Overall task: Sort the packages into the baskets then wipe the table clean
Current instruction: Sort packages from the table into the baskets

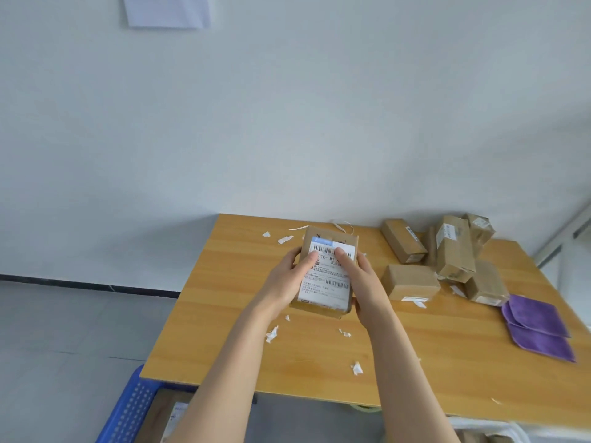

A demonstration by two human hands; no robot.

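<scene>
Currently both hands grip one cardboard box over the middle of the table. The left hand clasps the box's left side, with the thumb laid across the white shipping label on top. The right hand clasps the right side in the same way, its thumb on the label just beside the left thumb. The fingers of both hands curl round the box edges and are mostly hidden behind it. The box lies label up, its long side running near to far. Whether its near edge touches the table cannot be told.

A pile of further cardboard boxes sits at the far right of the table, some lying flat and some leaning on each other. Two purple cloths lie flat and overlapping just near of the pile, close to the right edge.

Torn white paper scraps are scattered over the table, several near the held box and some at the far edge.

A blue perforated basket stands on the floor at the near left corner, partly under the table, with a package inside.

A white sheet hangs on the wall, far left.
</scene>
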